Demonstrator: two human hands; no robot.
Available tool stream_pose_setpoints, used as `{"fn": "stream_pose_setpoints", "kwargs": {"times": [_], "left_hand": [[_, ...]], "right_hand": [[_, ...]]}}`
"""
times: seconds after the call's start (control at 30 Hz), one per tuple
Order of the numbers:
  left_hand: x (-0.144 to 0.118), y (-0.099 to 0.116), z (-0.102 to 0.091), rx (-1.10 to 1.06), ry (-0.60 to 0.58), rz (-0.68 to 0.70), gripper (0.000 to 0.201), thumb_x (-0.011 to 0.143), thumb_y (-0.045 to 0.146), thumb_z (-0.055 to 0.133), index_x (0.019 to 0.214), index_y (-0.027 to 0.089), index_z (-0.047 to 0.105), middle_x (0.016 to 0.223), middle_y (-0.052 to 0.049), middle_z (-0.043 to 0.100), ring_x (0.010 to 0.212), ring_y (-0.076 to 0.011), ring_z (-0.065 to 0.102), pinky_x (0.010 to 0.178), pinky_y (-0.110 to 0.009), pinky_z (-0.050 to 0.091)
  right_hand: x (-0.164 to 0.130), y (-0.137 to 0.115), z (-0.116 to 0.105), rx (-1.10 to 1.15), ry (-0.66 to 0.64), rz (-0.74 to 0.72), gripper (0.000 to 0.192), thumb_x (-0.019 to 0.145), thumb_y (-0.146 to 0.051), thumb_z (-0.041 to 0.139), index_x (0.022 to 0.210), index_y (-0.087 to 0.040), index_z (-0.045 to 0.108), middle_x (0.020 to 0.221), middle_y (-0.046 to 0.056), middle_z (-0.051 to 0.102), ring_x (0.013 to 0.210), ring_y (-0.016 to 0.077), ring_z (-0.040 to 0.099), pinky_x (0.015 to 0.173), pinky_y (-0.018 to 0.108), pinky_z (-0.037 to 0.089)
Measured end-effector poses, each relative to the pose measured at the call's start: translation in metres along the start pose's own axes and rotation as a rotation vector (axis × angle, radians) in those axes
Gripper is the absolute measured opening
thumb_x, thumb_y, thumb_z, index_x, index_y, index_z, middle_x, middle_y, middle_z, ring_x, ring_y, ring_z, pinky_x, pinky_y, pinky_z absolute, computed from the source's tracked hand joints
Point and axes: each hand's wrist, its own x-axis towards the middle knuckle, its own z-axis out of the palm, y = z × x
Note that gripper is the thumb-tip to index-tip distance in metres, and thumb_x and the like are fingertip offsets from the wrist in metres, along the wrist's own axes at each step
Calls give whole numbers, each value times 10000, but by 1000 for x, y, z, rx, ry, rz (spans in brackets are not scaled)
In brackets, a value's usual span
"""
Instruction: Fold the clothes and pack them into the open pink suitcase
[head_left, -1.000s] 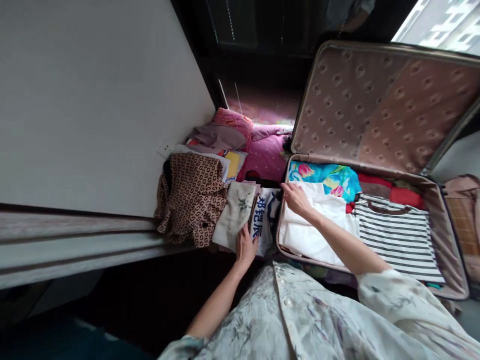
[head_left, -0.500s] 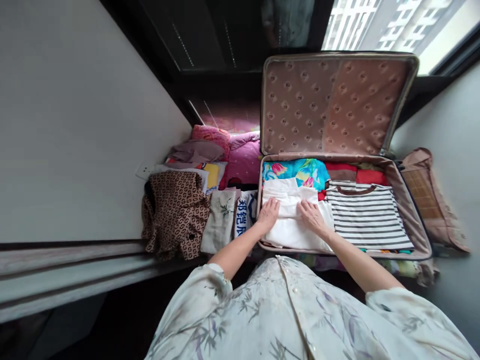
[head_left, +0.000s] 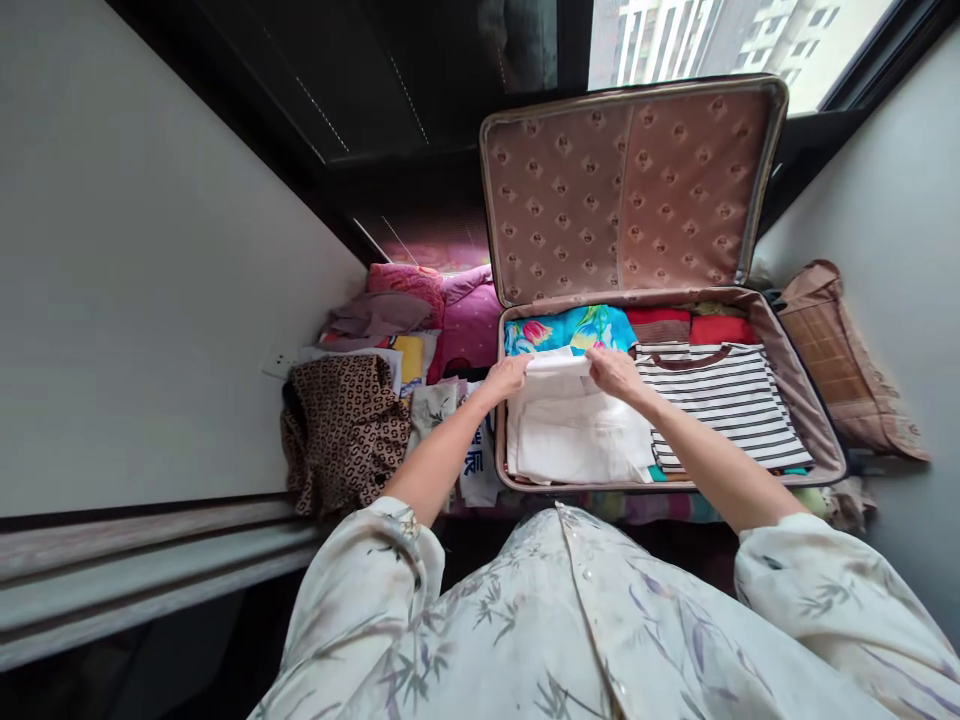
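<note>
An open suitcase (head_left: 796,385) lies before the person, its lid (head_left: 626,200) standing up along the far side and showing a pinkish lining with a repeated diamond motif. In the near left part of the suitcase is a white garment (head_left: 581,435), spread flat over most of its length. Above the suitcase's left side, the left hand (head_left: 508,377) pinches one end of the garment's far edge, thumb and fingers closed on the cloth. Nearer the suitcase's middle, the right hand (head_left: 613,373) grips the other end of that edge in the same closed way, the fabric drawn straight between the two.

Along the suitcase's far left side is a blue floral garment (head_left: 562,328), partly covered by the white one. A black-and-white striped shirt (head_left: 724,405) with a brown neckline fills much of its right half, and a red folded cloth (head_left: 721,329) sits behind that shirt.

Just left of the suitcase lies a white cloth with blue characters (head_left: 478,478), partly hidden by the left forearm; farther left is a brown patterned garment (head_left: 349,425). Right of the suitcase rests a tan, checked piece (head_left: 847,370), whose exact kind is unclear.
</note>
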Motion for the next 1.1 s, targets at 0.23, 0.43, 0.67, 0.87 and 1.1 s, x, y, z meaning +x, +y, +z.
{"fn": "stream_pose_setpoints", "kwargs": {"times": [0.23, 0.43, 0.67, 0.87, 1.1], "left_hand": [[-47, 25, 1, 54, 231, 152, 569, 926, 87, 435, 1484, 145, 530, 1456, -162, 590, 1398, -276, 508, 1142, -439, 411], [-130, 41, 95, -94, -63, 145, 600, 840, 105, 634, 1422, 249, 600, 1592, -143, 439, 1519, -372, 311, 1213, -609, 265], [-118, 37, 123, -544, 233, -450, 611, 746, 248, 803, 1312, 157, 593, 1348, -164, 567, 1314, -304, 555, 1142, -451, 421], [-94, 58, 125, -606, 101, -820, 670, 637, 247, 888, 1231, 147, 597, 1183, -155, 692, 1163, -323, 656, 996, -390, 500], [-94, 79, 134, -628, 200, -624, 517, 686, 126, 791, 1161, 186, 596, 1169, -105, 703, 1155, -280, 667, 996, -343, 495]], "right_hand": [[-48, 6, -35, -6, 238, -191, 295, 972, -160, 431, 1156, -152, 662, 1058, 129, 716, 993, 261, 561, 828, 358, 327], [-156, 6, 41, 23, -26, -304, 305, 899, -108, 505, 1138, -181, 680, 1180, 138, 681, 1022, 271, 568, 820, 365, 377], [-164, 29, 87, 429, -175, -107, 321, 988, -280, 448, 1203, -208, 676, 1157, 135, 685, 1044, 260, 625, 878, 378, 483], [-154, 30, 94, 521, -133, -130, 253, 933, -239, 497, 1076, -212, 705, 1055, 123, 673, 983, 252, 633, 895, 381, 513], [-154, 36, 107, 559, -103, -115, 218, 881, -204, 510, 1014, -196, 683, 1015, 117, 645, 962, 253, 626, 905, 404, 526]]}}
